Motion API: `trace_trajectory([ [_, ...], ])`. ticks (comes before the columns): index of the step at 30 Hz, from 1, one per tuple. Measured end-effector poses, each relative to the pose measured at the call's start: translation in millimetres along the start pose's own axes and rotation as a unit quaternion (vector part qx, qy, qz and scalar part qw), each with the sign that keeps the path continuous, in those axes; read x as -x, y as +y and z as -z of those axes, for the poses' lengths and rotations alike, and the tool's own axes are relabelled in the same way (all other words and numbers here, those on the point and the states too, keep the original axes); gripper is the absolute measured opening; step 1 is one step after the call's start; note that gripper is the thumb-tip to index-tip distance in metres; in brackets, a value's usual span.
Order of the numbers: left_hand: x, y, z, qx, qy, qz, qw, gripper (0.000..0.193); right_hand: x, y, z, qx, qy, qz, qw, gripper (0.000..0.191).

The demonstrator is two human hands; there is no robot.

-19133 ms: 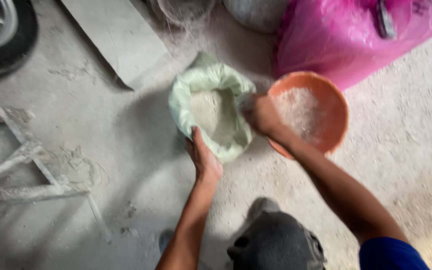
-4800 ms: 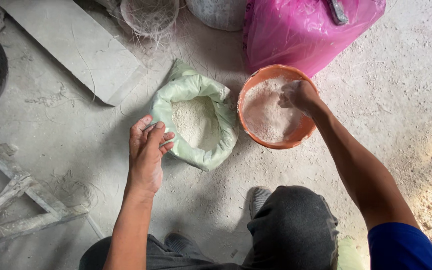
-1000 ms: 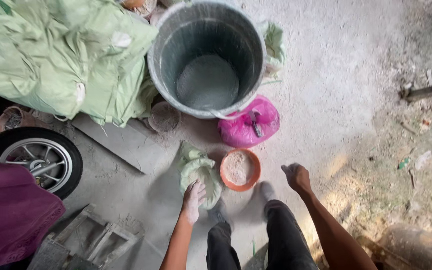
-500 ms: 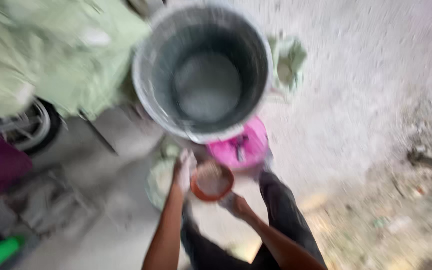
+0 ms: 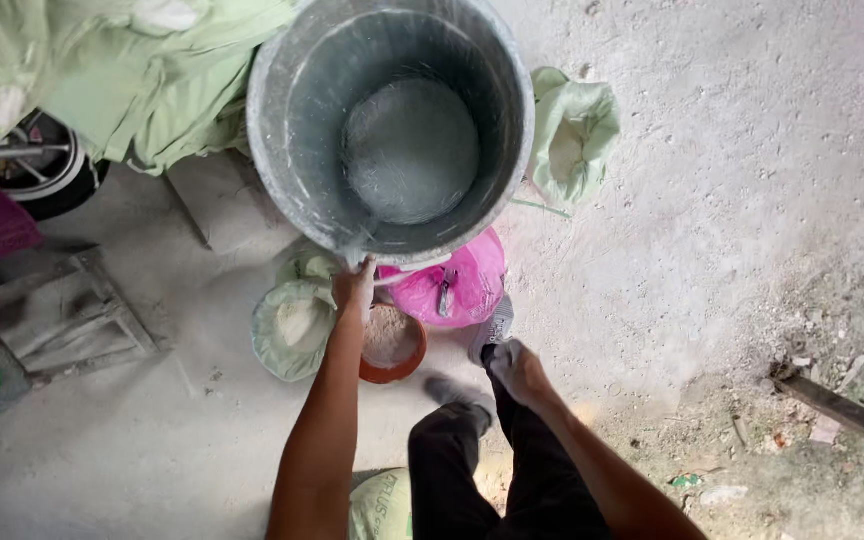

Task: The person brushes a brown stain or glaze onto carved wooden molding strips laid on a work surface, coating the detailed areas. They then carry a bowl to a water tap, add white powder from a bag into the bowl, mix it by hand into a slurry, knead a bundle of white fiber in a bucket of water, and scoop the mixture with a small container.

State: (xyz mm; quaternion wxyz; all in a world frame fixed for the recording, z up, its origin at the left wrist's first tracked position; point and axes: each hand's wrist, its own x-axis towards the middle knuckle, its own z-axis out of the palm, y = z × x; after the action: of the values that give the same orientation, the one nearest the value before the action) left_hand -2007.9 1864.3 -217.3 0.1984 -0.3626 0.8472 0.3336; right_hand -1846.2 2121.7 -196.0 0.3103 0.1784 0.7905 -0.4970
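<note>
Grey metal bucket (image 5: 392, 130): your left hand (image 5: 355, 287) closes on its near rim, steadying it above the orange bowl (image 5: 390, 345) of powder. Your right hand (image 5: 518, 368) hangs loosely open, holding nothing.

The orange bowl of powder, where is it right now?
The orange bowl sits on the floor just below the big grey bucket, between the open green sack and the pink bag, partly under the left hand.

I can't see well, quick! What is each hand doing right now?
Left hand: closed on the rim of the big grey bucket.
Right hand: holds nothing, loose by the leg; fingers too blurred to tell open or closed.
</note>
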Motion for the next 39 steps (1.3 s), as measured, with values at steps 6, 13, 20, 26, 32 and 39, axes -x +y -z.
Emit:
trace_trajectory([
  [6,9.9,6.9,47.5,0.229,-0.07,-0.163,0.957,0.051,-38.2,-41.3,14.9,-0.103,0.012,0.088,0.991,0.022],
  [13,-0.8,-5.3,70.3,0.476,-0.055,-0.157,0.864,0.039,-102.7,-127.6,24.8,-0.036,-0.003,0.21,0.977,0.036],
  [20,-86.1,-23.1,32.3,0.386,0.07,-0.207,0.896,0.043,-289.3,-166.8,-21.2,0.2,-0.063,0.16,0.964,0.043],
  [26,-185.0,-45.5,-32.2,-0.068,0.351,-0.249,0.9,0.013,-495.9,-146.8,-61.1,0.418,-0.122,0.16,0.886,0.04],
  [32,-181.4,-66.5,-35.2,0.037,0.276,-0.232,0.932,0.017,-622.7,-127.7,-93.5,0.422,-0.174,0.006,0.89,0.072],
  [39,-173.9,-78.5,-43.6,0.203,0.3,-0.226,0.904,0.016,-697.6,-79.9,-138.2,0.448,-0.167,-0.016,0.878,0.109],
])
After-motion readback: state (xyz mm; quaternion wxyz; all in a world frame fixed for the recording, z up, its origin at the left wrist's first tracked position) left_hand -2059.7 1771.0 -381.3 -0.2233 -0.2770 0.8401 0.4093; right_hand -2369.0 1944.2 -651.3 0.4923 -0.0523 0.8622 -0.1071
